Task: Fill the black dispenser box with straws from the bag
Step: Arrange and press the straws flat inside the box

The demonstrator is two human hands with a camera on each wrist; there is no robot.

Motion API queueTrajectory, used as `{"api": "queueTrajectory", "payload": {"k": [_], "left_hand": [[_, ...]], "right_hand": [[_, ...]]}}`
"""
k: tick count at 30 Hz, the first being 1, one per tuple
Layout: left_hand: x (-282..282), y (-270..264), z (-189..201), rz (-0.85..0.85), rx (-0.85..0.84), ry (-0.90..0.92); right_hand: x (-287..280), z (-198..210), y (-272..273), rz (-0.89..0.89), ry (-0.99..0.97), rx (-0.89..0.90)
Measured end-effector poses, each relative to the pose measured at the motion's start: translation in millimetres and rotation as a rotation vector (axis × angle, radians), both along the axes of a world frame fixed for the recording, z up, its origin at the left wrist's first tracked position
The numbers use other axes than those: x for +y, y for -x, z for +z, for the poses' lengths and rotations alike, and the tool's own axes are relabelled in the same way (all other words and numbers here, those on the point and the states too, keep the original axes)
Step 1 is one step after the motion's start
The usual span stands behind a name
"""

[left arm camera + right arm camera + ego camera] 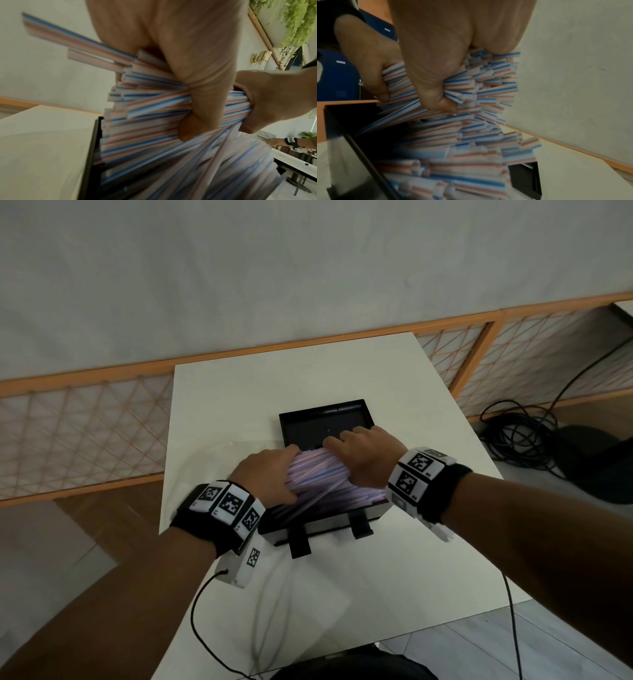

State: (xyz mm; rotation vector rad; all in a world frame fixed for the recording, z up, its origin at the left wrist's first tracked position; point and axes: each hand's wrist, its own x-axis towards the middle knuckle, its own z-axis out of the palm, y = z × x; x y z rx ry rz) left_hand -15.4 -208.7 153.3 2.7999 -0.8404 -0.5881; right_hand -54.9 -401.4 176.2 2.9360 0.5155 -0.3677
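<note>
Striped straws (317,474), light, smooth and slippery, are gripped as one bundle by left hand (270,474) and right hand (366,455) above the black dispenser box (325,419); mid-length holds are judged safest.

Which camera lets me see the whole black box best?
The head view: it shows the whole black box on the table, lid open, with both hands holding the straws over it. The left wrist view shows only one thin black edge. The right wrist view shows dark inner walls, cut off.
</note>
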Motion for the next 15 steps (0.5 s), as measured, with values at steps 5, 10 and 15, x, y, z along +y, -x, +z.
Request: {"api": "queueTrajectory", "payload": {"k": [5,10,15], "left_hand": [[2,2,-18,0.050,0.113,0.094],[3,4,-35,0.052,0.162,0.147],[2,0,-38,0.029,0.162,0.210]], "right_hand": [[7,-9,7,-0.012,-0.007,0.038],[15,-28,14,-0.048,0.027,0.027],[14,-33,12,-0.109,-0.014,0.048]]}}
